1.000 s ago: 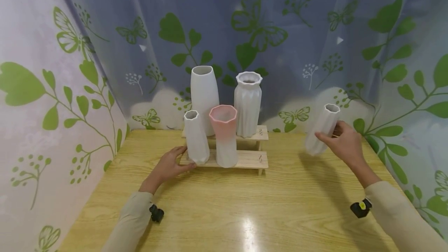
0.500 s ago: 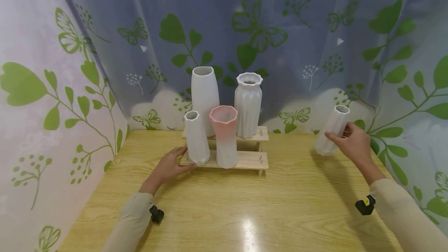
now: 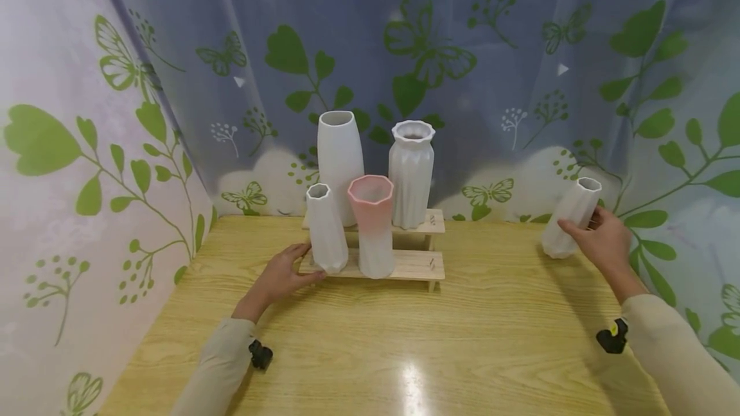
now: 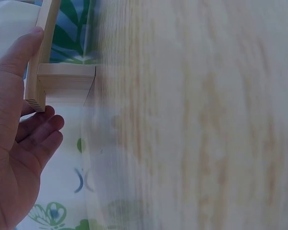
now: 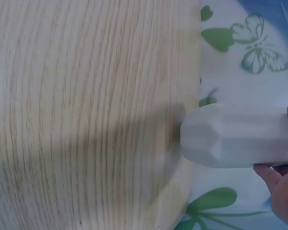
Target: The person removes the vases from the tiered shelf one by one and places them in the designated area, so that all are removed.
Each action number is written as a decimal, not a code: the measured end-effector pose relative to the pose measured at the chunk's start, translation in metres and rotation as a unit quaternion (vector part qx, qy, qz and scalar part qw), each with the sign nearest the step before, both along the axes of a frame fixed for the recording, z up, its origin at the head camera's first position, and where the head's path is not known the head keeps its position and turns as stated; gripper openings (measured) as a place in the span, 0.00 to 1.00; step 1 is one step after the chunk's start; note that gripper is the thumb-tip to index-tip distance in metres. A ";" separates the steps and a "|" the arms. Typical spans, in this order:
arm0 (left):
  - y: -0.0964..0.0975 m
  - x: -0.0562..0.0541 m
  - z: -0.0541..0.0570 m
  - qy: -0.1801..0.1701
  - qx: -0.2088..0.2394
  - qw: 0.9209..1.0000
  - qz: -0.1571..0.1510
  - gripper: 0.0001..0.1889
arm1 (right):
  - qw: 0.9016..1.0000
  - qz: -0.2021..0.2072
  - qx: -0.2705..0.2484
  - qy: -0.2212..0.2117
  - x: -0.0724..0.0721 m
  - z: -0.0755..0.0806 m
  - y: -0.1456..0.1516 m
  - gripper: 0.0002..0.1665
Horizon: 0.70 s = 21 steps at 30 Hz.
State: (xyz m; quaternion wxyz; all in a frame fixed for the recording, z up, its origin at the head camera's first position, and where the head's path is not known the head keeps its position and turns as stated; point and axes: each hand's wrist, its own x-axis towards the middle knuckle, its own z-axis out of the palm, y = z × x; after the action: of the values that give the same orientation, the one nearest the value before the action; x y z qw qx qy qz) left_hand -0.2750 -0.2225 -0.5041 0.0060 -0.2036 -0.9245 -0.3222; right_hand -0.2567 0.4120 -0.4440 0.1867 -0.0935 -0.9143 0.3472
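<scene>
At the back right my right hand grips a slim white vase, thumb in front and fingers behind. The vase is nearly upright, its base at or just above the table; the right wrist view shows the faceted base beside its shadow. My left hand holds the left end of a two-step wooden stand; in the left wrist view thumb and fingers lie on either side of the plank. A small white vase and a pink-and-white vase stand on the lower step.
On the stand's upper step are a tall smooth white vase and a ribbed white vase with a scalloped rim. A patterned curtain closes off the wood-grain table at the back and sides.
My right hand has carried the slim white vase to the right and slightly down. The left hand and the vases on the stand have kept their places.
</scene>
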 end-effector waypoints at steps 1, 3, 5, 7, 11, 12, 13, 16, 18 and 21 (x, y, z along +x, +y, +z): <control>0.000 0.000 0.000 0.001 -0.001 1.000 0.001 0.50 | 1.000 -0.004 -0.005 0.000 0.000 -0.001 0.002 0.44; 0.000 -0.001 0.000 -0.001 -0.001 1.000 0.001 0.50 | 1.000 -0.016 -0.004 0.002 -0.001 -0.003 0.006 0.43; -0.001 -0.001 -0.001 -0.001 -0.004 1.000 0.003 0.51 | 1.000 -0.023 -0.009 -0.004 -0.002 -0.003 0.009 0.44; -0.001 -0.001 -0.001 0.000 -0.005 1.000 0.002 0.51 | 0.999 -0.031 -0.006 -0.008 -0.003 -0.004 0.012 0.44; -0.001 -0.002 0.000 0.000 -0.004 1.000 0.003 0.51 | 0.999 -0.042 0.000 -0.009 -0.006 -0.006 0.018 0.43; -0.001 -0.002 0.000 -0.002 -0.004 1.000 0.003 0.51 | 0.999 -0.044 0.000 -0.009 -0.007 -0.006 0.020 0.43; -0.001 -0.002 0.000 -0.003 -0.003 1.000 0.004 0.51 | 0.999 -0.046 -0.001 -0.010 -0.008 -0.007 0.021 0.43; -0.001 -0.002 -0.001 -0.004 -0.003 1.000 0.005 0.51 | 0.999 -0.045 -0.005 -0.014 -0.009 -0.008 0.025 0.43; -0.001 -0.002 -0.002 -0.002 -0.003 1.000 0.004 0.50 | 0.999 -0.045 -0.004 -0.017 -0.009 -0.008 0.027 0.43; -0.002 -0.002 -0.002 0.005 -0.004 1.000 0.002 0.50 | 0.999 -0.040 -0.006 -0.020 -0.009 -0.007 0.028 0.43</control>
State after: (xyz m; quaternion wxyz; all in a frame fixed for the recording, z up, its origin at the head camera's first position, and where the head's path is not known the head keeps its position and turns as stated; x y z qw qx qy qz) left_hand -0.2769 -0.2243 -0.5065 0.0108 -0.2032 -0.9262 -0.3174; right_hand -0.2652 0.4404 -0.4507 0.1812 -0.1384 -0.9112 0.3430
